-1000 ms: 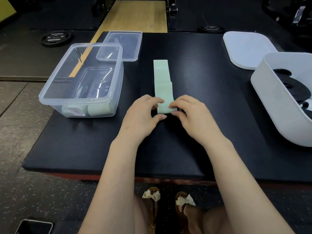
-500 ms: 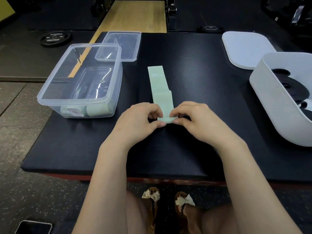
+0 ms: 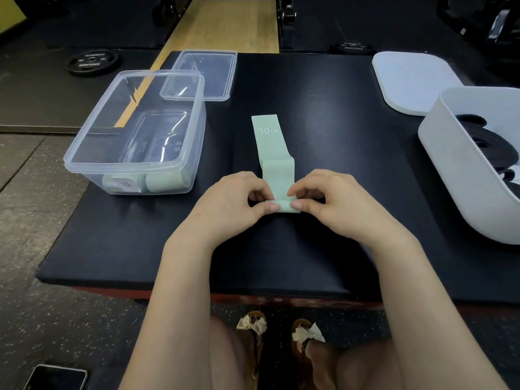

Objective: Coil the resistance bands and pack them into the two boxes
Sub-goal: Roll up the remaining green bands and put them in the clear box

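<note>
A pale green resistance band point(image 3: 272, 153) marked 30 LB lies flat along the black table point(image 3: 323, 142), its near end turned into a small roll. My left hand point(image 3: 233, 204) pinches the left end of that roll and my right hand point(image 3: 329, 205) pinches the right end. A clear plastic box point(image 3: 135, 133) stands at the left with rolled green bands inside at its near wall. A white box point(image 3: 461, 170) at the right edge holds coiled black bands point(image 3: 489, 147).
The clear lid point(image 3: 201, 74) lies behind the clear box, and a white lid point(image 3: 413, 80) lies at the back right. A weight plate point(image 3: 92, 61) rests on the floor at the left. A phone point(image 3: 56, 378) lies on the floor near my feet.
The near end of the green band has been rolled over into a small coil, and the band's far end has slid toward me. Both hands drew back slightly toward the table's front.
</note>
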`<state>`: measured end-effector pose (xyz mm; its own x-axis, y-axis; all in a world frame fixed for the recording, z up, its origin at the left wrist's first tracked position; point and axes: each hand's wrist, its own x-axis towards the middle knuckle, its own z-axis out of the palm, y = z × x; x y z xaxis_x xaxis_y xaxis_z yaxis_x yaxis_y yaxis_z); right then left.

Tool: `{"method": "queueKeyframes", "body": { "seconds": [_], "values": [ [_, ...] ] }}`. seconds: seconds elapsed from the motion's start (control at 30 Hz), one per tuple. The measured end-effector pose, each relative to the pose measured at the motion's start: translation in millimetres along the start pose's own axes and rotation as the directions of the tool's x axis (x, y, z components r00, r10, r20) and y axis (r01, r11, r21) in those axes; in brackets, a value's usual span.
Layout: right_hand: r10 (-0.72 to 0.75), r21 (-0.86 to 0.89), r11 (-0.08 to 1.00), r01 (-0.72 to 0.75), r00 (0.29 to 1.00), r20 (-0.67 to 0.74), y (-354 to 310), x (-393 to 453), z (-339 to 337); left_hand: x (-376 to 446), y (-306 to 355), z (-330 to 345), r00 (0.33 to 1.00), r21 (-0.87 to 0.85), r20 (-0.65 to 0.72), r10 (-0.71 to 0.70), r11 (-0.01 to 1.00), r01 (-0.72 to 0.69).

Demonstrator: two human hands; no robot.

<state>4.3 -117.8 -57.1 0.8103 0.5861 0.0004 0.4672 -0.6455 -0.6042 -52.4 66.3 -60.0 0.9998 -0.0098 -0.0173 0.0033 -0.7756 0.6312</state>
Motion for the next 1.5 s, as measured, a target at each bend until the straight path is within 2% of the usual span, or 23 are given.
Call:
{"method": "queueKeyframes", "body": {
  "seconds": [0.17, 0.3, 0.53, 0.7, 0.9, 1.1, 1.27, 1.5],
  "values": [
    [0.029, 0.007, 1.0, -0.029, 0.999, -0.046, -2.3, -0.6, 0.7, 0.5, -0.7, 1.4, 0.999, -0.012, -0.033, -0.003, 1.0, 0.003],
    [0.058, 0.003, 0.998, -0.058, 0.996, -0.062, -3.2, 2.0, 1.9, -0.4, 0.0, 2.4, 0.995, -0.027, -0.08, 0.055, 0.998, -0.057],
    [0.068, 0.018, 0.998, -0.066, 0.987, -0.142, -1.2, 6.5, 8.4, 2.7, -1.3, 6.5, 0.986, 0.091, -0.113, 0.125, 0.989, -0.115],
    [-0.088, -0.049, 0.996, 0.079, 0.971, -0.221, 1.0, 6.4, 14.1, 5.4, -2.2, 8.6, 0.987, 0.108, -0.144, 0.075, 0.992, -0.06],
    [-0.174, -0.205, 0.97, 0.134, 0.966, -0.19, 7.2, 1.5, 18.9, 10.2, -5.1, 10.5, 0.983, 0.103, -0.177, 0.05, 0.994, -0.032],
    [-0.127, -0.136, 0.986, 0.099, 0.967, -0.221, 8.2, 5.8, 20.3, 11.4, -6.6, 12.8, 0.982, 0.078, -0.185, 0.043, 0.997, -0.029],
    [-0.132, -0.146, 0.984, 0.102, 0.967, -0.216, 7.9, 8.2, 20.4, 9.3, -8.1, 11.6, 0.973, 0.056, -0.222, 0.057, 0.997, -0.046],
    [-0.099, -0.127, 0.989, 0.074, 0.974, -0.202, 9.7, 14.0, 22.7, 12.3, -5.7, 13.5, 0.969, 0.142, -0.234, 0.075, 0.989, -0.042]
  ]
}}
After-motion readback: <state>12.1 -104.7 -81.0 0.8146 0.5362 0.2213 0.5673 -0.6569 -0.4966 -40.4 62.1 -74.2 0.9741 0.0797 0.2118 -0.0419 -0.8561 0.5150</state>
